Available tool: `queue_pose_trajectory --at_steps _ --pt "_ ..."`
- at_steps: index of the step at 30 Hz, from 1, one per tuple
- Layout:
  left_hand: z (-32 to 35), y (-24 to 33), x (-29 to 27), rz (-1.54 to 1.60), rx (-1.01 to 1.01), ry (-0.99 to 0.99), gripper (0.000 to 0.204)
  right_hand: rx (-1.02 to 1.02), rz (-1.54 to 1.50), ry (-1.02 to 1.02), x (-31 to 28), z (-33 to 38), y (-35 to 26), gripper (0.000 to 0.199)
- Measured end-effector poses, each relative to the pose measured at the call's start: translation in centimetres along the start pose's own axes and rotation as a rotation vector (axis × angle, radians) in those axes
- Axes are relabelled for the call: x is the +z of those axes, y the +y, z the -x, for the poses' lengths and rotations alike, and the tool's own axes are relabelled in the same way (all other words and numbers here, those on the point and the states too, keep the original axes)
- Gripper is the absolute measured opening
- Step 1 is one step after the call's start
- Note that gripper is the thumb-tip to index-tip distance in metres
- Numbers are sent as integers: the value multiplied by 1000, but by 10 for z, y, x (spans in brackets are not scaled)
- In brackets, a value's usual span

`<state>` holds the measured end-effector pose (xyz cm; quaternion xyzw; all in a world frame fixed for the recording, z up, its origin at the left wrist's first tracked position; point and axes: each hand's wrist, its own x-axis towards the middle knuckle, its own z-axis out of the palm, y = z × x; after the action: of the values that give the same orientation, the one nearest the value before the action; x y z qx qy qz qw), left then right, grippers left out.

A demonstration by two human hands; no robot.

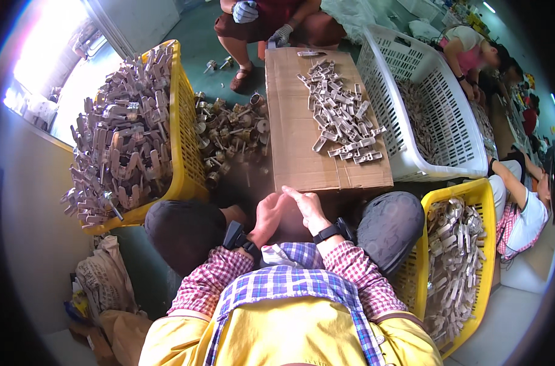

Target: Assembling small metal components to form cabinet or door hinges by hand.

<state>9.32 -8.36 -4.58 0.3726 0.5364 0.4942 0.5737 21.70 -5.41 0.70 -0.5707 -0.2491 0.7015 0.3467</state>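
Observation:
Just at the near edge of a cardboard-topped work surface (292, 140), my left hand (268, 215) and my right hand (309, 207) come together, fingertips meeting. Both look closed in a pinch, and whatever lies between the fingers is hidden or too small to make out. Loose grey lever-shaped parts (338, 110) are heaped on the right half of the cardboard, beyond my hands. To the left, a yellow crate (181, 122) is piled high with similar grey levers fixed to metal pieces (128, 131).
Round metal fittings with stems (228, 131) lie heaped between crate and cardboard. A white basket (433, 73) stands right; a yellow crate of grey parts (420, 268) sits by my right knee. Opposite squats a person with gloved hands (245, 11). Other people sit at the far right.

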Motion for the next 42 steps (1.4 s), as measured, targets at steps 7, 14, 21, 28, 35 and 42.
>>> queue_pose_trajectory --at_steps 7,14,21,28,35,42 --pt "1 -7 -25 -172 46 -47 22 -170 31 -24 -1 -8 13 42" --pt "-26 62 -18 -194 344 180 12 -354 397 140 5 -6 24 50" --pt "-106 90 71 -1105 539 -78 27 -490 346 7 2 -13 30 37" --pt "-137 83 82 -1269 654 2 24 -390 423 -6 4 -10 25 25" --pt "-104 112 72 -999 835 -51 8 -320 136 -58 8 -10 29 33" --pt "-65 136 -6 -386 480 66 8 -307 -7 -73 14 -11 37 28"
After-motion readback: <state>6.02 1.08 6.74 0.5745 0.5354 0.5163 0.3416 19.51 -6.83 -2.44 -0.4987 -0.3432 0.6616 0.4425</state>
